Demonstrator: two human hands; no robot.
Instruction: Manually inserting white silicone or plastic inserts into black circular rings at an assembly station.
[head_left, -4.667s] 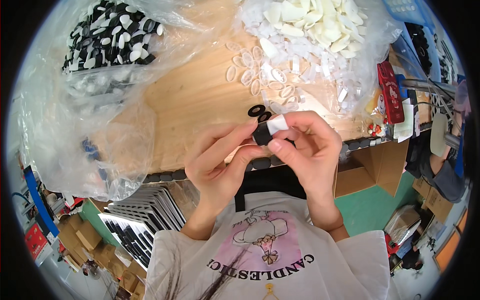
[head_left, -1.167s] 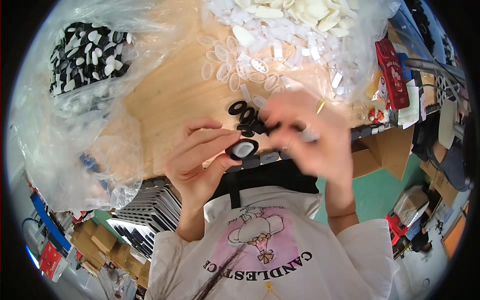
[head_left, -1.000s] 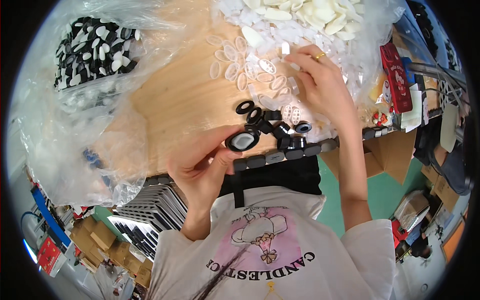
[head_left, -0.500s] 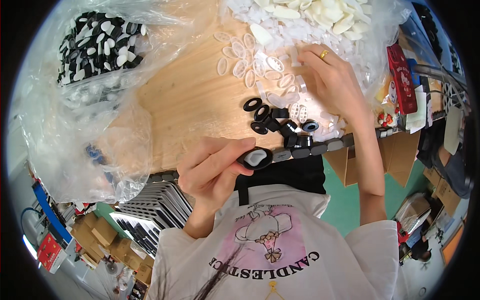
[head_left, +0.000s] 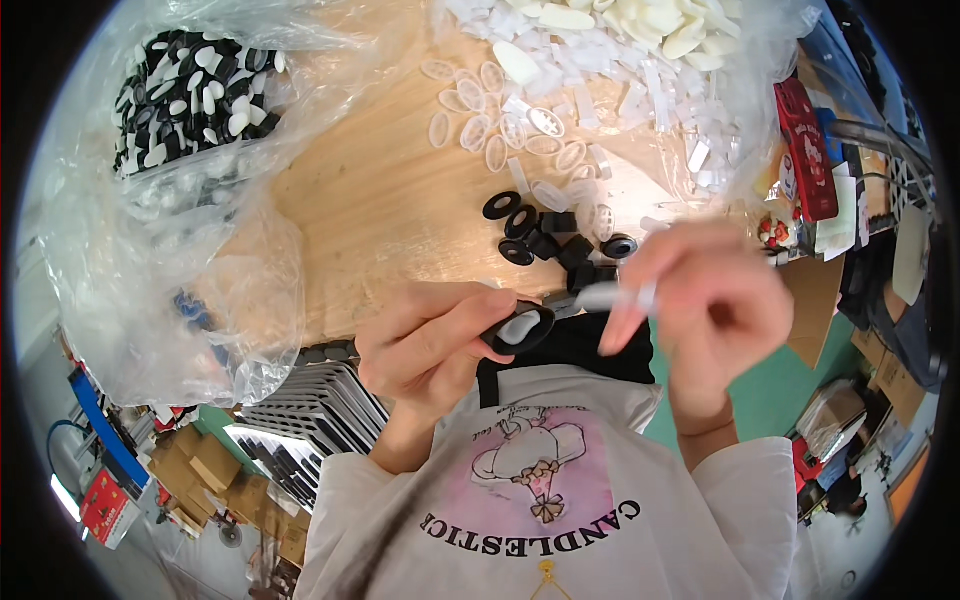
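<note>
Near the table's front edge, my left hand [head_left: 425,340] is closed on a black oval part [head_left: 522,328], a whitish insert showing in its hollow. Just to the right, my right hand [head_left: 725,310] is smeared by motion. Between its fingers is a small whitish translucent piece [head_left: 604,296], apart from the black part; its exact shape is blurred. Beyond the hands lies a cluster of black oval rings and parts [head_left: 540,240]. Behind them are several clear oval pieces [head_left: 475,130] on the wooden table [head_left: 370,200].
A plastic bag [head_left: 260,215] at the left holds small black and white pieces [head_left: 195,100]. Cream oval pieces [head_left: 680,35] and whitish strips [head_left: 600,80] are heaped at the far right. A red box [head_left: 806,150] stands at the right. Stacked panels [head_left: 310,425] stand below the table's left front.
My right hand has come back from the whitish pieces toward my left hand, bringing a whitish piece with it. My left hand has barely moved and still holds the black part, tilted slightly more.
</note>
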